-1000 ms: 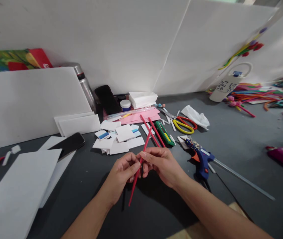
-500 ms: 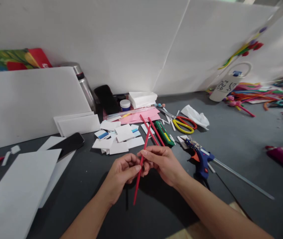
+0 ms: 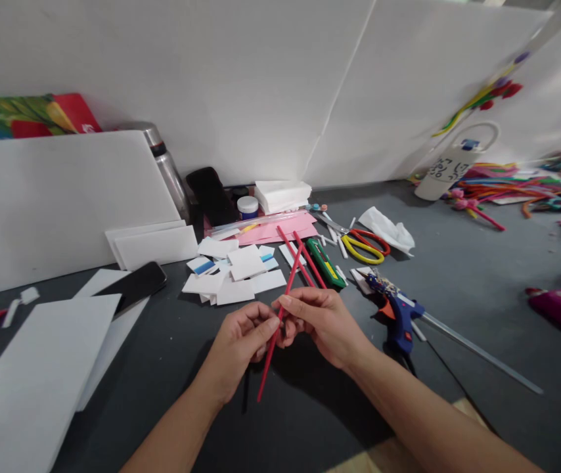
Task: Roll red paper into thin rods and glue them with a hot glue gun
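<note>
Between my two hands a thin red stick (image 3: 268,364) is held at a slant above the dark table. My left hand (image 3: 241,338) pinches it near its middle with thumb and fingers. Just beside that, my right hand (image 3: 322,325) grips the same stick, thumb on top. Its upper part runs away from me, and its lower end hangs free towards me. Beyond my fingers lie more red sticks (image 3: 314,264), next to a green box-cutter-like tool (image 3: 326,264). A pile of small white cards (image 3: 246,264) lies to their left.
At right lie a blue glue gun (image 3: 401,322) with a clear glue stick (image 3: 482,355), and scissors (image 3: 364,253) with yellow and red handles. White boards (image 3: 39,368) and a black phone (image 3: 137,284) are at left. A white bottle (image 3: 441,174) stands behind.
The near end of the red stick has swung slightly to the left. Both hands have stayed almost in place, still holding it.
</note>
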